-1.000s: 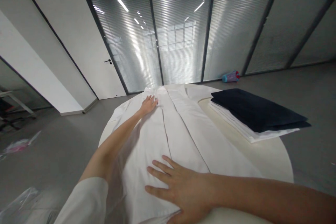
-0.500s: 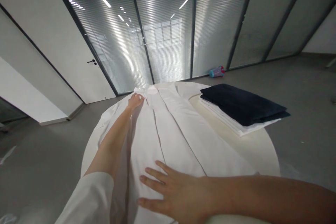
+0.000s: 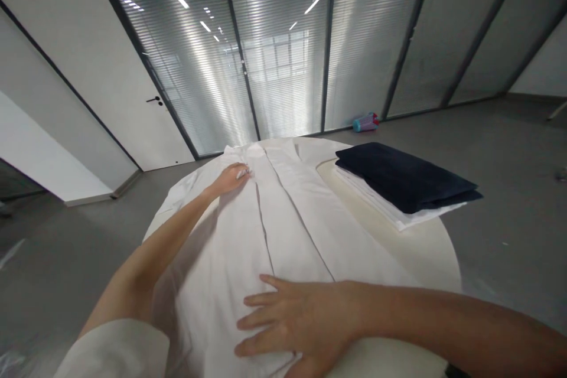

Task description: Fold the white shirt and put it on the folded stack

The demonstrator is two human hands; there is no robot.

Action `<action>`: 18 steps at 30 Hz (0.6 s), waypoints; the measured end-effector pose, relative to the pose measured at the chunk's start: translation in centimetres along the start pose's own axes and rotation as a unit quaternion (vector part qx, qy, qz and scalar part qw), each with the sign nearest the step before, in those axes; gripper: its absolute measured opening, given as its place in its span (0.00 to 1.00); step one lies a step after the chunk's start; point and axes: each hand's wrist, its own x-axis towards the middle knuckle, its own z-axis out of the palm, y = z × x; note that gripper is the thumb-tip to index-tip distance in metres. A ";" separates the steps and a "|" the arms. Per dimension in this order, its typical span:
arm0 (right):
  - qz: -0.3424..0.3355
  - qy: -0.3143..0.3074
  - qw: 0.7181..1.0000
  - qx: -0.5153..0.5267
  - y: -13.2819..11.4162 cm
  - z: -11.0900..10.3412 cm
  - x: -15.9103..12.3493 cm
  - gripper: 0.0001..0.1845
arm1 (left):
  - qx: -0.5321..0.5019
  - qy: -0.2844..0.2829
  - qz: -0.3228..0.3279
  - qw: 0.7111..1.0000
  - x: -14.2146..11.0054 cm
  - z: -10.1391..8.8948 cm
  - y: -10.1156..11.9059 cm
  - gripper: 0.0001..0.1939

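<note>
A white garment [image 3: 292, 218], which looks like a long shirt or coat, lies spread over the round table with long seam lines running down its middle. Near its far end, my left hand [image 3: 233, 178] is closed, pinching a bit of the white cloth between the fingers. My right hand [image 3: 292, 322] rests flat on the near part of the garment, fingers spread and holding nothing. Some of the cloth's near edge is hidden under my right hand and forearm.
On the right side of the round table [image 3: 436, 254] sits a folded dark navy cloth [image 3: 403, 177] on top of folded white cloth [image 3: 390, 211]. A pink and blue item [image 3: 365, 123] lies on the floor by the glass partition. A door [image 3: 110, 71] stands at left.
My left hand has shifted slightly right and nearer, toward the garment's middle, with its cloth drawn along. My right hand stays spread in nearly the same spot.
</note>
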 end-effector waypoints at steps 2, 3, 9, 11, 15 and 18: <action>0.003 0.010 1.000 0.027 -0.1 -1.4 -0.4 0.25 | -0.033 -0.017 0.127 0.991 -3.9 -1.2 1.9 0.18; 0.009 0.022 0.999 0.025 -0.1 -2.1 -0.6 0.21 | -0.045 -0.023 0.197 0.979 -6.3 -1.9 2.9 0.18; 0.084 0.085 0.990 -0.070 1.3 -4.1 -4.0 0.22 | 0.003 -0.058 0.263 0.963 -20.7 -5.9 7.5 0.23; 0.118 0.084 0.985 -0.094 2.0 -3.7 -5.6 0.23 | 0.017 -0.081 0.251 0.964 -24.2 -6.4 8.2 0.28; 0.148 0.088 0.976 -0.133 3.2 -1.7 -8.1 0.21 | 0.021 -0.130 0.228 0.965 -28.3 -6.6 9.3 0.37; 0.147 0.084 0.975 -0.143 3.6 -0.7 -9.1 0.23 | 0.015 -0.152 0.225 0.962 -29.1 -6.5 10.0 0.40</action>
